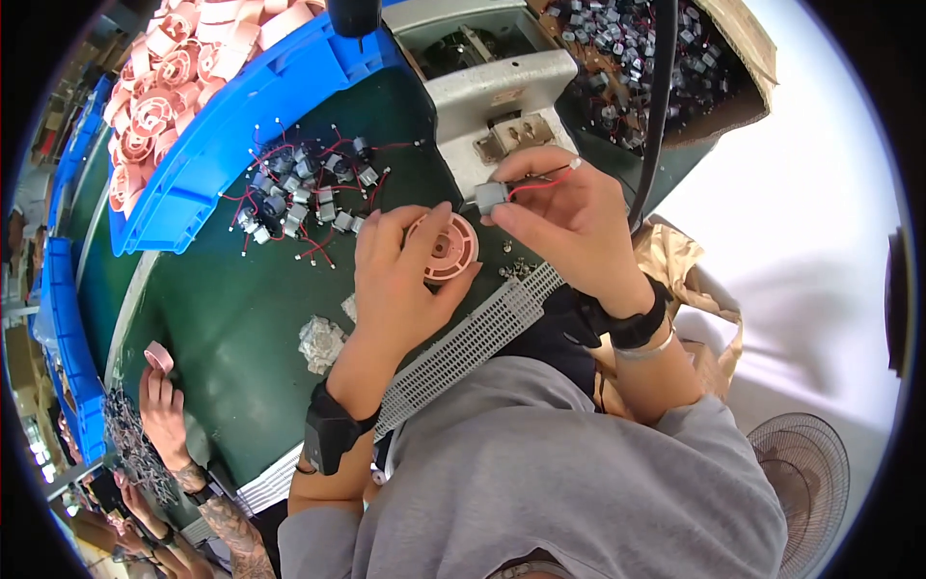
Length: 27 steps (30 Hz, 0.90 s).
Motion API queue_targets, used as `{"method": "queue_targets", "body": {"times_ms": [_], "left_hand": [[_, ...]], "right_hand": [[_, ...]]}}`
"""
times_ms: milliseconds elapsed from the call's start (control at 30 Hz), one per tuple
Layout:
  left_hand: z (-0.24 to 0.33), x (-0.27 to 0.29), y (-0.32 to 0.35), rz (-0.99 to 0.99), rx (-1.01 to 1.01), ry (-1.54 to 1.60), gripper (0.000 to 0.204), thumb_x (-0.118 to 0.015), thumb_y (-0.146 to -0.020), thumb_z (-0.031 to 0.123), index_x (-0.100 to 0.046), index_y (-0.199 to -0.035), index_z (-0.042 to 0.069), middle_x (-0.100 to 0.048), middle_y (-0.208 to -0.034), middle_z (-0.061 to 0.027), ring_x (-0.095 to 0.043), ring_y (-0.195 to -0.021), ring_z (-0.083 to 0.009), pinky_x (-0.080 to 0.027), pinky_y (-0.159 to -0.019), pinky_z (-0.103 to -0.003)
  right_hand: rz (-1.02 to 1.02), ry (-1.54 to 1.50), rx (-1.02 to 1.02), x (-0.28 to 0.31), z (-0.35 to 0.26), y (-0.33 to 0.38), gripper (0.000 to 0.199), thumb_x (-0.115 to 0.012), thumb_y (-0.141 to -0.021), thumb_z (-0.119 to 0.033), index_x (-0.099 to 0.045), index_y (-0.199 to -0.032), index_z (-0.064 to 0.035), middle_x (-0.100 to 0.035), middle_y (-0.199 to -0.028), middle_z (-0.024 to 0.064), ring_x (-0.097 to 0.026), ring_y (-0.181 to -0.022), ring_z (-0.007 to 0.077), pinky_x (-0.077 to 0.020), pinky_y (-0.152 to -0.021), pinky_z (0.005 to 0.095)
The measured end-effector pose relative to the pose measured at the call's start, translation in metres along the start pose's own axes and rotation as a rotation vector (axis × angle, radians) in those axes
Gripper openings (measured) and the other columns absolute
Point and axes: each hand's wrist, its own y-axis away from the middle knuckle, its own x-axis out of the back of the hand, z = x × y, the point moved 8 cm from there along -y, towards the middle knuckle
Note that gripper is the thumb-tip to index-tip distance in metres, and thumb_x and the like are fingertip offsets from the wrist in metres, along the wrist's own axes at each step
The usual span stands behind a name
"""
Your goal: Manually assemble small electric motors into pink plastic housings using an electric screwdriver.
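Note:
My left hand (400, 275) is closed around a round pink plastic housing (451, 249), its ribbed, ring-shaped face turned up toward me. Between the thumb and fingers of my right hand (579, 227) is a small silver motor (490, 197) with red wires and a white plug trailing over the fingers. The motor is just right of and above the housing, apart from it. Beyond my left hand lies a loose pile of similar small motors (299, 193) with red leads. A few small screws (518, 268) are scattered on the green table (241, 318) below my right hand.
A blue bin (260, 106) heaped with pink housings (154, 111) stands far left. A metal machine (502, 96) sits ahead, beside a cardboard box (738, 58) of motors. A black cable (661, 106) hangs at right. Crumpled white material (320, 344) lies near my left wrist. Another person's hand (162, 415) holds a pink part.

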Motion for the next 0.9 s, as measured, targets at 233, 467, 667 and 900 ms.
{"method": "queue_targets", "body": {"times_ms": [233, 467, 667, 900], "left_hand": [[-0.008, -0.001, 0.004, 0.103, 0.073, 0.079, 0.063, -0.079, -0.061, 0.019, -0.051, -0.116, 0.005, -0.056, -0.104, -0.0103, -0.054, -0.093, -0.031, -0.042, -0.087, -0.041], [-0.022, 0.0, 0.001, -0.163, 0.118, 0.401, 0.067, -0.079, -0.062, 0.018, -0.049, -0.12, 0.005, -0.05, -0.123, -0.0145, -0.049, -0.113, -0.0344, -0.042, -0.09, -0.041], [-0.009, 0.004, -0.006, -0.073, 0.172, 0.16, 0.07, -0.08, -0.06, 0.014, -0.047, -0.122, 0.006, -0.053, -0.115, -0.0146, -0.051, -0.106, -0.0336, -0.042, -0.086, -0.04], [-0.009, 0.006, -0.025, -0.451, 0.158, 0.407, 0.069, -0.078, -0.062, 0.011, -0.046, -0.123, 0.005, -0.054, -0.116, -0.0167, -0.051, -0.107, -0.0355, -0.042, -0.089, -0.04]], "right_hand": [[-0.277, 0.588, 0.217, -0.037, -0.002, -0.004, 0.027, -0.069, -0.073, -0.001, -0.062, -0.099, -0.0039, -0.061, -0.086, 0.0069, -0.06, -0.074, 0.0136, -0.0487, -0.068, 0.0252], [-0.22, 0.444, 0.165, -0.024, -0.01, -0.011, 0.022, -0.065, -0.071, 0.001, -0.058, -0.092, -0.0037, -0.059, -0.085, 0.0099, -0.058, -0.085, 0.0284, -0.0478, -0.075, 0.0348], [-0.437, 0.709, 0.361, -0.044, -0.006, -0.005, 0.025, -0.065, -0.072, 0.0, -0.06, -0.096, -0.0038, -0.059, -0.095, 0.0094, -0.058, -0.087, 0.0284, -0.0496, -0.075, 0.0327], [-0.612, 0.949, 0.652, -0.064, -0.016, 0.007, 0.032, -0.061, -0.068, 0.0, -0.059, -0.099, -0.006, -0.058, -0.097, 0.0075, -0.058, -0.09, 0.0266, -0.0497, -0.076, 0.0338]]}}
